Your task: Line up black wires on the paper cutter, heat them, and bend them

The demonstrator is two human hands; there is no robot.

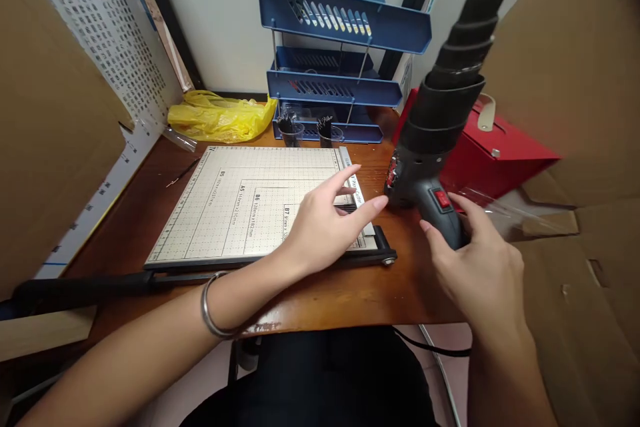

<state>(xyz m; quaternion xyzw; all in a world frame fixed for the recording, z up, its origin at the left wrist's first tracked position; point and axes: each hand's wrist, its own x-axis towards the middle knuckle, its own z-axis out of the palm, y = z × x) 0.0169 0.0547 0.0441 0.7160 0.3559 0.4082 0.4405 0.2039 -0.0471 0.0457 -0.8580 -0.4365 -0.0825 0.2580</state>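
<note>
A black heat gun (434,127) with a red switch stands tilted at the right, its stepped nozzle pointing up. My right hand (480,260) is wrapped round its handle, thumb on the near side and fingers behind. Over the right part of a paper cutter (215,220) hovers my left hand (327,220), fingers apart and nothing held, palm partly turned toward the heat gun. Its fingertips do not touch the gun. The cutter's board shows printed size lines, and its long black handle (85,285) runs along the front.
Behind the cutter stand a blue tiered rack (345,17), two small cups (327,137) of thin black items and a yellow plastic bag (223,119). A red box (500,163) is right of the gun. Cardboard (580,307) walls the right side. A thin tool (183,173) lies left.
</note>
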